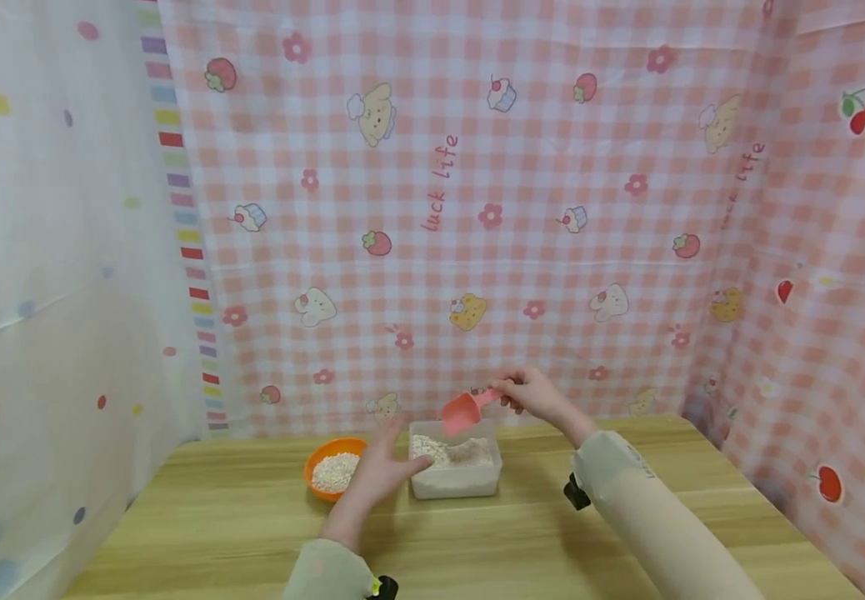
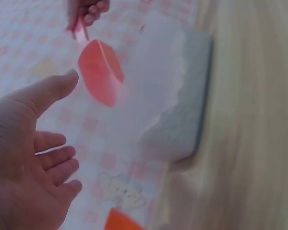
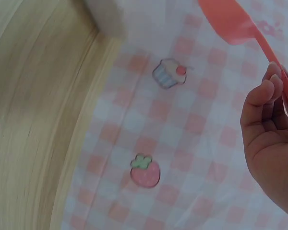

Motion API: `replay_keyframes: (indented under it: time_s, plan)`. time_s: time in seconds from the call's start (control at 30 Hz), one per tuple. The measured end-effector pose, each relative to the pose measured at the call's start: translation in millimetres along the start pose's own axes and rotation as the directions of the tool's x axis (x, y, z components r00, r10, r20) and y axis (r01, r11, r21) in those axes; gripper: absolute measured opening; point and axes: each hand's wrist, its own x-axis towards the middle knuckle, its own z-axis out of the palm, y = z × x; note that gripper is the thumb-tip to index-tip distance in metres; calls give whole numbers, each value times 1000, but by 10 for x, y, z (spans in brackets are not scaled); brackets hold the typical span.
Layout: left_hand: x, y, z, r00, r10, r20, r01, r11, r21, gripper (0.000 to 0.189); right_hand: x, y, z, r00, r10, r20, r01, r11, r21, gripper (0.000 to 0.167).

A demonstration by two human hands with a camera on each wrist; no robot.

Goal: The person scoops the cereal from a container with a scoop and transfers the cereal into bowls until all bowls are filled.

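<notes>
A pink scoop (image 1: 462, 413) is tilted above a clear plastic container (image 1: 455, 483) of pale oat-like flakes. My right hand (image 1: 533, 395) grips the scoop by its handle, fingers curled round it, as the right wrist view also shows. My left hand (image 1: 378, 468) is held in the air between the container and an orange bowl (image 1: 315, 487), thumb spread from the fingers and nothing in the palm. Pale flakes (image 1: 335, 472) lie in the bowl, partly behind the left hand. In the left wrist view the scoop's bowl (image 2: 100, 72) is beyond the left thumb.
The container and bowl stand toward the back of a wooden table (image 1: 237, 517). Right behind the table hangs a pink checked curtain (image 1: 417, 275), with a white dotted curtain (image 1: 65, 317) at the left side.
</notes>
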Motion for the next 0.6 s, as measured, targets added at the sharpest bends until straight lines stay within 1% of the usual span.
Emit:
replay_keyframes:
  time_s: [0.1, 0.13, 0.2, 0.37, 0.5, 0.6]
  plan:
    - [10, 4, 103, 1000, -2, 27, 2, 1000, 7, 91, -8, 53, -46, 1000, -14, 12, 14, 999, -30, 22]
    - [14, 0, 137, 999, -11, 34, 10, 1000, 17, 93, -17, 62, -58, 1000, -17, 13, 18, 999, -48, 22]
    - [14, -4, 194, 998, -47, 42, 46, 999, 21, 95, -26, 80, -76, 999, -31, 15, 32, 996, -79, 22]
    - [10, -64, 301, 996, -82, 27, 81, 996, 40, 95, -24, 98, -88, 998, -54, 13, 55, 985, -163, 21]
    - [5, -101, 351, 995, -95, 17, 94, 994, 50, 95, -17, 81, -88, 996, -75, 43, 83, 961, -262, 19]
    - [0, -105, 368, 992, -122, 17, 122, 992, 42, 95, -12, 54, -84, 993, -95, 75, 115, 938, -327, 19]
